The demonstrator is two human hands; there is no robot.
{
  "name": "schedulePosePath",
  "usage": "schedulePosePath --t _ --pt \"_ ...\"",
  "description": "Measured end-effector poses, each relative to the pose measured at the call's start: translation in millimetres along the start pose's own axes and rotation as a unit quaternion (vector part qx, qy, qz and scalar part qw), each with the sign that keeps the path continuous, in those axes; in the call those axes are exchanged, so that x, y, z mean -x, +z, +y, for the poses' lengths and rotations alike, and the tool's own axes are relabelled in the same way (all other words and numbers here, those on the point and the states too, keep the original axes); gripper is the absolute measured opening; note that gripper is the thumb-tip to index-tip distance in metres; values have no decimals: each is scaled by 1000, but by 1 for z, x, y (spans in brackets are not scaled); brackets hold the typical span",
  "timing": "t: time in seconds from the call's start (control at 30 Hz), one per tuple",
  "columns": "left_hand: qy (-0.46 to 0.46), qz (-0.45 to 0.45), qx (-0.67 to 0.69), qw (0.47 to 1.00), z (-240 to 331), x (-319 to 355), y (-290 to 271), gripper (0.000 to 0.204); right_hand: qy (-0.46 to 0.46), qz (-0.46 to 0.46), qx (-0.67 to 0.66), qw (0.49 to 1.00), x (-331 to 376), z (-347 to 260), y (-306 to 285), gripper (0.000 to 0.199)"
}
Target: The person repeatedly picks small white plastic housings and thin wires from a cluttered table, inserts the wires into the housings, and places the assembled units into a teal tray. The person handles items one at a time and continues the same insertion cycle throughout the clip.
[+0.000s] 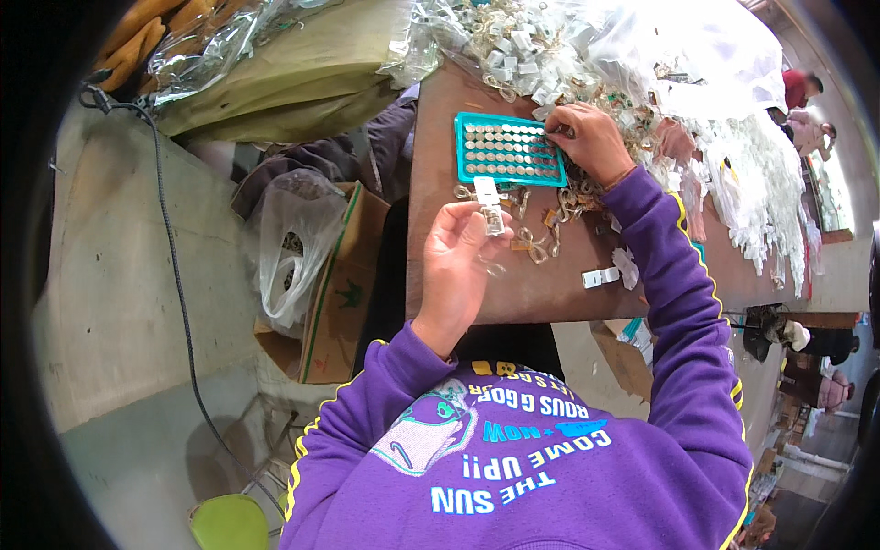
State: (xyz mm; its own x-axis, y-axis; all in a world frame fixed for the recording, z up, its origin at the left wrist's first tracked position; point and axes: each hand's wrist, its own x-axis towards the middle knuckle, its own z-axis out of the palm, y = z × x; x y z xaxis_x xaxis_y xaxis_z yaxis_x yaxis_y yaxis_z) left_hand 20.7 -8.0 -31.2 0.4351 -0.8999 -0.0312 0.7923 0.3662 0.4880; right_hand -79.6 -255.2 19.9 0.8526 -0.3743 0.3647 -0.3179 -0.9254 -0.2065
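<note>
My left hand [456,261] is raised over the brown table [513,289] and pinches a small clear plastic piece with a white tab [489,203] between thumb and fingers. My right hand [591,139] reaches to the right edge of a teal tray [461,147] that holds rows of small round silver cells [509,151]; its fingertips touch the cells at the tray's upper right corner. Whether a cell is between the fingers is hidden. Both arms are in purple sleeves with yellow stripes.
Loose clear rings and small parts [541,229] lie below the tray. A heap of clear and white plastic pieces [532,41] and white bags [733,174] covers the far table. A cardboard box [339,293] with a plastic bag [293,238] stands at left. Other people [802,92] sit far right.
</note>
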Motion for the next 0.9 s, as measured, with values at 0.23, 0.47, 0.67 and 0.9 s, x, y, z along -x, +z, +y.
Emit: schedulePosePath --t 0.23,0.47,0.67,0.9 --pt "-9 13 -35 999 2 2 5 15 7 51 -186 981 16 -77 -43 9" --pt "2 2 -48 999 -1 1 5 11 0 62 -238 969 43 -133 -26 11" --pt "-22 5 -107 994 1 3 6 9 1 27 -215 976 41 -135 -33 8" --pt "-30 -10 -52 998 1 3 1 8 -29 2 -186 982 38 -135 -34 15"
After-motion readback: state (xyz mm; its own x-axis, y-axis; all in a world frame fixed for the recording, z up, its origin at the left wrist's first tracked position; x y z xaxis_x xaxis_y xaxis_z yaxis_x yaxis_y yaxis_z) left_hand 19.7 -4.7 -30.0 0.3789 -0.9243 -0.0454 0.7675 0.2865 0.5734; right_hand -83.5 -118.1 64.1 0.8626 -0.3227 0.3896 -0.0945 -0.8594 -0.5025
